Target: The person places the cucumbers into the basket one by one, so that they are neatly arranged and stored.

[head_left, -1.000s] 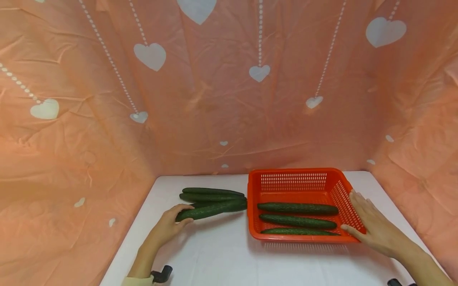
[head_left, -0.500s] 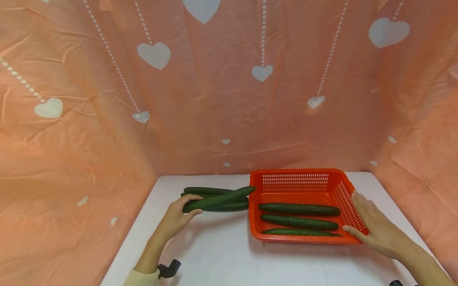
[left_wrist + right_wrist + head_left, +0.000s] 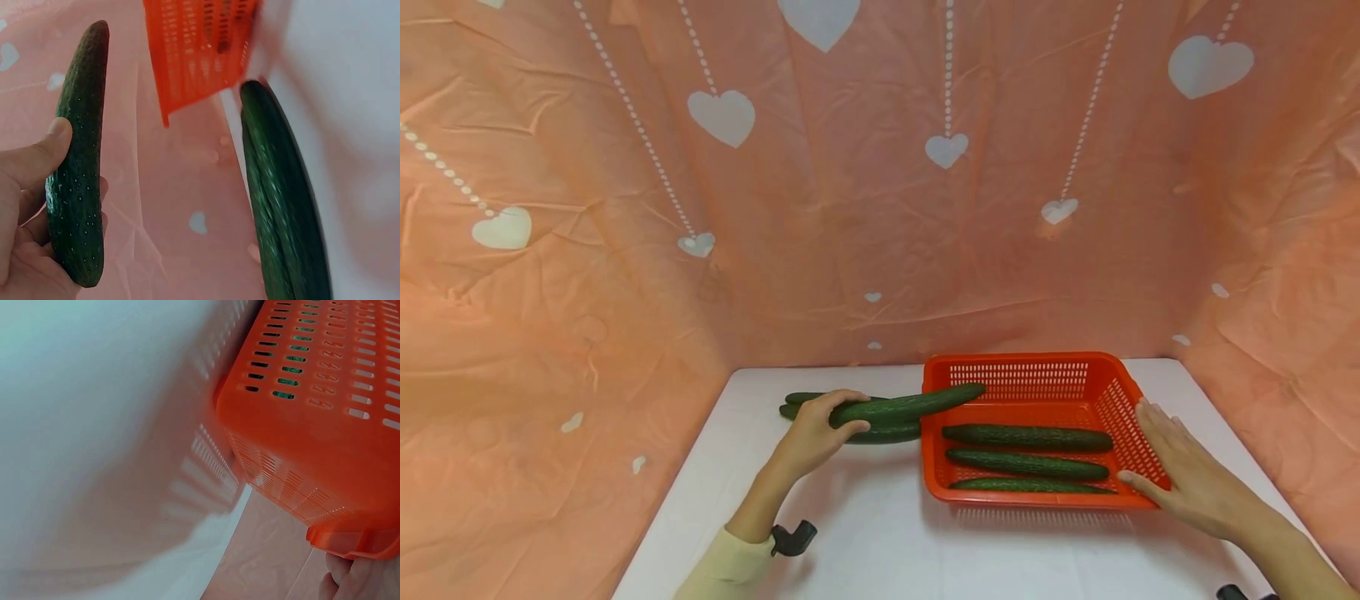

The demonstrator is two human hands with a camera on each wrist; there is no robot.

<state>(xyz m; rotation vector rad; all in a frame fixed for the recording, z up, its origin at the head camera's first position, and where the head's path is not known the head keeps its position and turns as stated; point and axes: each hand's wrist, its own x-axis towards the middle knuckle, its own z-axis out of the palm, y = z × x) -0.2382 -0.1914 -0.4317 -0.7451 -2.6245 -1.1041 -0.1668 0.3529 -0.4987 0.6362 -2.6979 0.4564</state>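
Observation:
My left hand (image 3: 816, 429) grips a cucumber (image 3: 917, 406) near its left end. The cucumber is raised, its far end over the left rim of the red basket (image 3: 930, 467). In the left wrist view, the thumb lies across the front of the held cucumber (image 3: 78, 169) and the fingers go behind it. Beneath and behind that hand, more cucumbers (image 3: 891, 433) lie on the table, partly hidden. My right hand (image 3: 1187, 475) rests on the basket's right rim, fingers straight along it and thumb over the front corner. Inside the basket, three cucumbers (image 3: 1030, 437) lie side by side.
The white table (image 3: 865, 533) backs onto a pink cloth (image 3: 820, 275) with white hearts, which also hangs at both sides. The basket (image 3: 294, 437) has slotted walls and stands at the right of the table. A black wrist mount (image 3: 793, 538) is on the left forearm.
My left hand has lifted a cucumber off the pile and carried it right, bringing its far end over the basket's left rim. The right hand and basket have stayed put.

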